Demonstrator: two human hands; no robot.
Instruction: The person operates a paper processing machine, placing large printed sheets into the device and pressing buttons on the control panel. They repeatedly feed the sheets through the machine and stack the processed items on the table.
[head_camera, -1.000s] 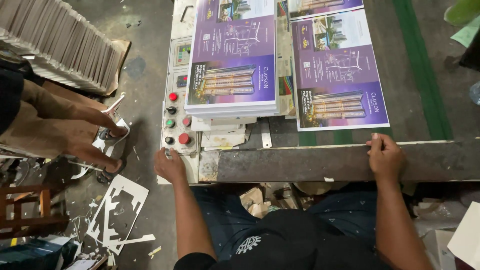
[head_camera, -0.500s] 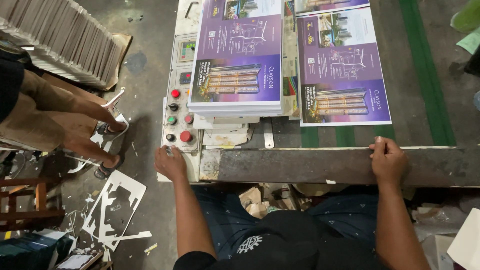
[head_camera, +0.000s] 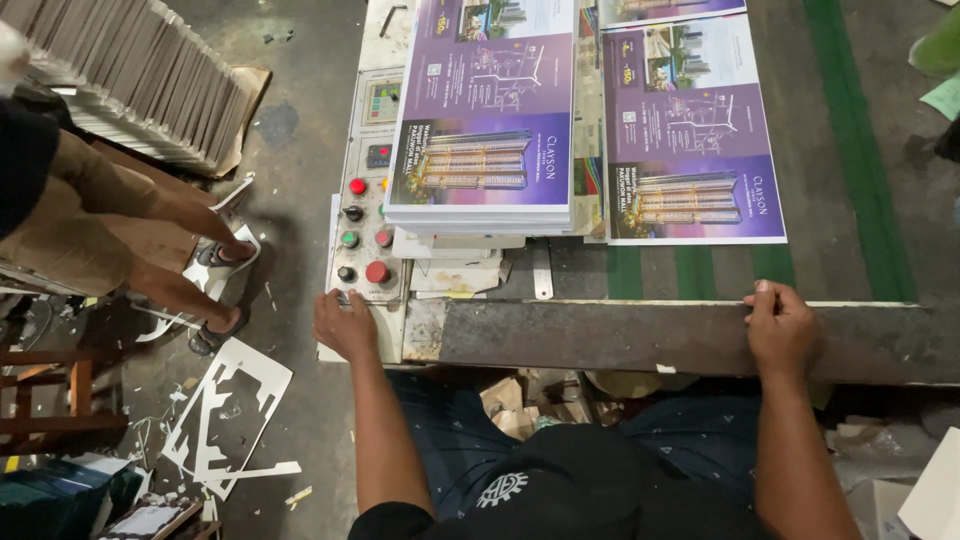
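My left hand (head_camera: 345, 322) rests on the lower edge of a pale control panel (head_camera: 368, 180) with red, green and black round buttons, fingers curled near the bottom black button. My right hand (head_camera: 780, 325) grips the front edge of the worn metal table bar (head_camera: 600, 335), thumb on top. A thick stack of purple printed sheets (head_camera: 487, 120) lies on the machine bed just right of the panel. A second stack of purple sheets (head_camera: 692, 135) lies beside it, further right.
Another person stands at the left, legs and sandalled feet (head_camera: 215, 290) on the concrete floor. A large fanned pile of grey boards (head_camera: 130, 80) sits behind them. White card offcuts (head_camera: 225, 410) litter the floor; a wooden stool (head_camera: 40, 400) stands lower left. Scraps lie under the table.
The view has shifted slightly. Both my hands stay where they were on the panel edge and the table bar; the other person's feet have barely moved.
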